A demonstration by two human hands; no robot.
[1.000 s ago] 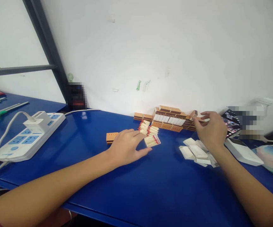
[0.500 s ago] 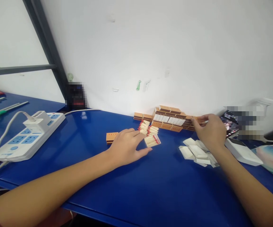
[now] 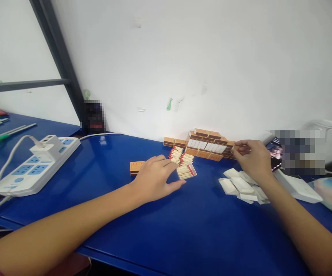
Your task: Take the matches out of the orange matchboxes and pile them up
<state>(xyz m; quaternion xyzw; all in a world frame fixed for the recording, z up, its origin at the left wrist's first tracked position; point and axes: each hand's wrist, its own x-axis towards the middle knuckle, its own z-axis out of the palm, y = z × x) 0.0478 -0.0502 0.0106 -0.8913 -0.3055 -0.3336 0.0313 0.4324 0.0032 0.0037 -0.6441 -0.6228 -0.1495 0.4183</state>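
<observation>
My left hand (image 3: 156, 178) lies palm down on the blue table, thumb apart from the fingers and holding nothing. Beside its fingers are an orange matchbox (image 3: 136, 167) and an open tray of matches (image 3: 186, 172). More red-tipped matches (image 3: 177, 154) are heaped just behind that tray. Against the wall stands a stacked row of matchboxes (image 3: 204, 154), with white trays (image 3: 207, 146) set into its middle. At the right end of this row my right hand (image 3: 252, 158) pinches a matchbox (image 3: 236, 148), mostly covered by the fingers.
A loose pile of white inner trays (image 3: 240, 185) lies left of my right forearm. Behind that hand is a lit phone screen (image 3: 275, 151), near a white box (image 3: 298, 186). On the left, a power strip (image 3: 36, 168) with a plugged-in charger and cable occupies the table.
My right hand has shifted slightly left, its fingers now drawn in at the end of the matchbox row. My left hand has stayed in place.
</observation>
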